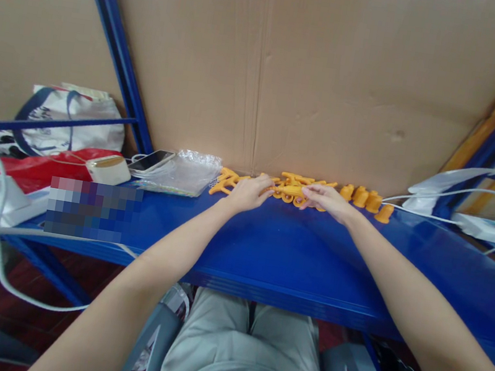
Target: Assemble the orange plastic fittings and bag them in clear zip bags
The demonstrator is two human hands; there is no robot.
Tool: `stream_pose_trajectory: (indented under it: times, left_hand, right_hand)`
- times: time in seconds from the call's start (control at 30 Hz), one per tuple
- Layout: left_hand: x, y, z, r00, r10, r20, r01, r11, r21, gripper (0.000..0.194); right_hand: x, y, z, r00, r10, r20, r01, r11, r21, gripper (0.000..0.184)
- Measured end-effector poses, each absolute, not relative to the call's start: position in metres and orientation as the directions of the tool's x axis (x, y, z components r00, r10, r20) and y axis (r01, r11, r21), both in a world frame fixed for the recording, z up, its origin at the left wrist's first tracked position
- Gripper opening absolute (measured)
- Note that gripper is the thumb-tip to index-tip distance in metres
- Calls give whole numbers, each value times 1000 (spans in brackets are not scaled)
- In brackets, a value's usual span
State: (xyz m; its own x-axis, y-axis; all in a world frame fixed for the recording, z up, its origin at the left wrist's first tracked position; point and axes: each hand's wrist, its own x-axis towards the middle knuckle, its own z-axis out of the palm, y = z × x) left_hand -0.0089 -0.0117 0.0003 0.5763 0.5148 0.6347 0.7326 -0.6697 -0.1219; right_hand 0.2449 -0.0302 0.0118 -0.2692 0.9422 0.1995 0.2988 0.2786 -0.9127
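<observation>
Both my hands are at the back of the blue shelf, among small yellow-orange plastic parts. My right hand [327,200] pinches the right end of an elongated yellow plastic part [292,190]. My left hand [250,193] has its fingers curled at that part's left end; its fingertips are partly hidden. Ring-shaped yellow pieces [300,202] lie just below and behind the held part. Branching yellow pieces [224,182] are heaped left of my left hand. Several yellow bell-shaped caps [373,201] stand in a group to the right of my right hand.
A clear plastic bag [186,174] and a phone [152,161] lie on the left, near a white box [108,169], a red bag [44,163] and a power strip [13,208] with cables. Cardboard [329,85] walls the back. Another power strip [494,229] is at right.
</observation>
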Motion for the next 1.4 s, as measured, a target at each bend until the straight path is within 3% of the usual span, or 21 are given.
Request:
stream_pose_trajectory:
  times: [0.2, 0.33, 0.47, 0.67, 0.87, 1.03, 1.17, 1.4]
  left_hand:
    - [-8, -12, 1, 578, 536, 615, 736, -668, -109, 22]
    - [-8, -13, 3, 560, 560, 610, 751, -655, -88, 20]
    - [-8, -13, 3, 563, 549, 618, 749, -656, -100, 20]
    - [-7, -13, 2, 582, 525, 621, 740, -659, -137, 19]
    - [-8, -11, 1, 608, 509, 609, 730, -660, -178, 22]
    - [-8, -10, 1, 604, 500, 621, 726, -666, -170, 21]
    - [-7, -11, 2, 594, 533, 602, 740, -655, -150, 20]
    - [-9, -10, 1, 614, 515, 598, 727, -663, -176, 23]
  right_hand:
    - [238, -35, 13, -246, 955, 165, 296, 236, -926, 35]
    - [241, -34, 13, -305, 934, 187, 311, 283, -907, 27]
    - [242, -32, 12, -292, 924, 245, 281, 328, -902, 39]
    - [242, -36, 14, -278, 920, 276, 292, 355, -888, 31]
    - [239, -37, 13, -256, 940, 227, 317, 303, -899, 47]
    - [245, -31, 10, -284, 938, 197, 340, 290, -894, 35]
    - [250, -23, 8, -332, 905, 267, 298, 369, -880, 47]
    - [246, -28, 12, -350, 883, 313, 333, 430, -839, 41]
